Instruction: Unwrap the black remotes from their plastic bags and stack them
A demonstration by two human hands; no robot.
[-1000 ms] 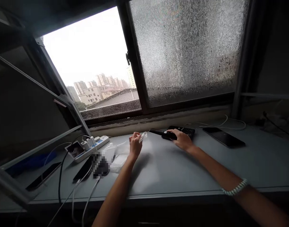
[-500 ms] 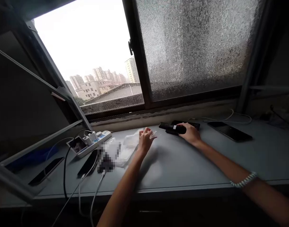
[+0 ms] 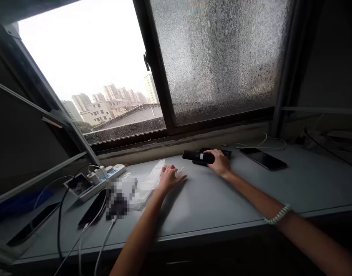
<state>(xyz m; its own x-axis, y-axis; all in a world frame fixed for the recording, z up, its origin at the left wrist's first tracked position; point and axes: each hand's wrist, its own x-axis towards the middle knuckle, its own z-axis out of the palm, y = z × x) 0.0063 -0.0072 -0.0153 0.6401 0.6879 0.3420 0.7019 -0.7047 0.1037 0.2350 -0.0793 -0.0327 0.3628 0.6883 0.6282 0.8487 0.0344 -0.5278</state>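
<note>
My left hand (image 3: 168,178) rests low over the right end of a crumpled white plastic bag (image 3: 148,188). Its thumb sticks out to the right, apart from the fingers, and a thin flap of clear plastic shows behind it. My right hand (image 3: 220,163) is closed around the right end of a long black device with a white label (image 3: 190,155), whose exact kind I cannot make out. That device lies almost level near the wall, over other flat black items (image 3: 227,154) partly hidden by the hand.
A black phone (image 3: 263,158) lies at the right of the grey desk (image 3: 210,207). To the left are a white power strip (image 3: 116,171) with chargers, another phone (image 3: 92,209), white cables (image 3: 104,241) and a blurred-out patch (image 3: 121,197). A window stands behind.
The view has shifted, so everything sits further left. My left hand has lowered toward the desk, with its thumb spread wider. My right hand keeps its hold on the black device.
</note>
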